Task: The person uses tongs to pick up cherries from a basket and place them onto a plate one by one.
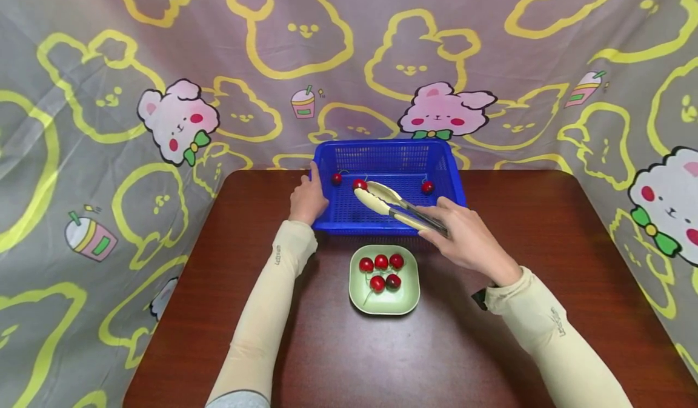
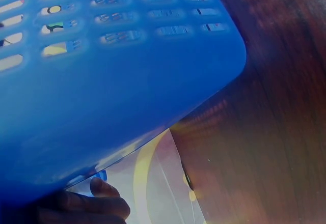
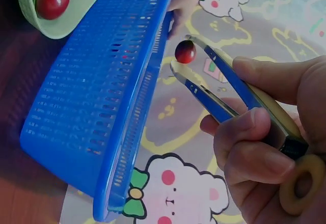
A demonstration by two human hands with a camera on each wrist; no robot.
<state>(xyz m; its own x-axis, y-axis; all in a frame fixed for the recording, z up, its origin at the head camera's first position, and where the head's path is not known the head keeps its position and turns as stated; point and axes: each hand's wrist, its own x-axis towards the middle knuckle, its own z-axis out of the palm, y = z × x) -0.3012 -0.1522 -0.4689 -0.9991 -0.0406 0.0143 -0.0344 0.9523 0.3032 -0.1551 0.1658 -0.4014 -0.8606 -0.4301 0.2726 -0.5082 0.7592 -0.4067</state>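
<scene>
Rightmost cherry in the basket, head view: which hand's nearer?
Right. Right hand, gripping tongs, is close to that cherry; left hand is at the left side of the basket.

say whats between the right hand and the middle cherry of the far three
The tongs span from right hand to cherry in the right wrist view.

**Dark red, glossy round cherry sits by the tips of shiny metal tongs with pale yellow edging**

The bare right hand curls its thumb and fingers round the tongs, whose two arms stand apart, the cherry at their tips; whether both touch it is unclear. To the left tilts a blue plastic basket with slotted walls, part of the left hand by its rim. At upper left, a pale green, round-cornered bowl holds two red cherries. Behind hangs grey cloth with yellow outlines and a white cartoon animal.
</scene>
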